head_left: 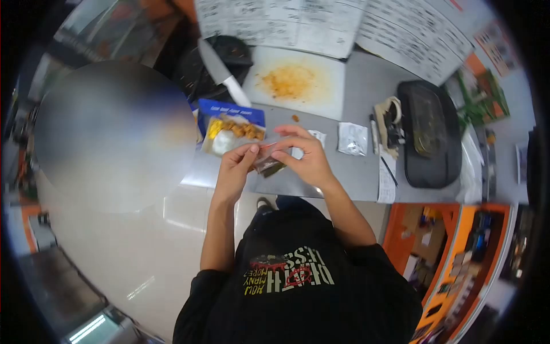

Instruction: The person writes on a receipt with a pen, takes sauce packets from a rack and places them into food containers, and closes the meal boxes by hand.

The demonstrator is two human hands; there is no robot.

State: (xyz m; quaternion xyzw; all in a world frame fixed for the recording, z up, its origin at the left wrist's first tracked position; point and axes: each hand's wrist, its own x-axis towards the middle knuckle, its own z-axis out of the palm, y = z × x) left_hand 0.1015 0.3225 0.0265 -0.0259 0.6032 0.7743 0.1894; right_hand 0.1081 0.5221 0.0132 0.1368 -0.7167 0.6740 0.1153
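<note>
My left hand (239, 162) pinches one edge of a small clear plastic packet (269, 164) with dark greenish contents. On the packet's other side, my right hand (303, 153) holds it between thumb and fingers, the remaining fingers partly spread. Just beyond my left hand sits an open blue box (252, 116) holding white rice (224, 141), yellow bits and browned pieces of food. A white packet (317, 136) lies partly hidden behind my right hand, and another white packet (353, 139) rests farther right on the metal counter (358, 175).
A stained white cutting board (329, 86) lies at the back. The white-handled knife (222, 71) rests across a black round object (235, 51), blade pointing away. To the right are a pen, a paper slip (387, 186) and a black container (450, 135). Orange shelving (395, 235) stands below right.
</note>
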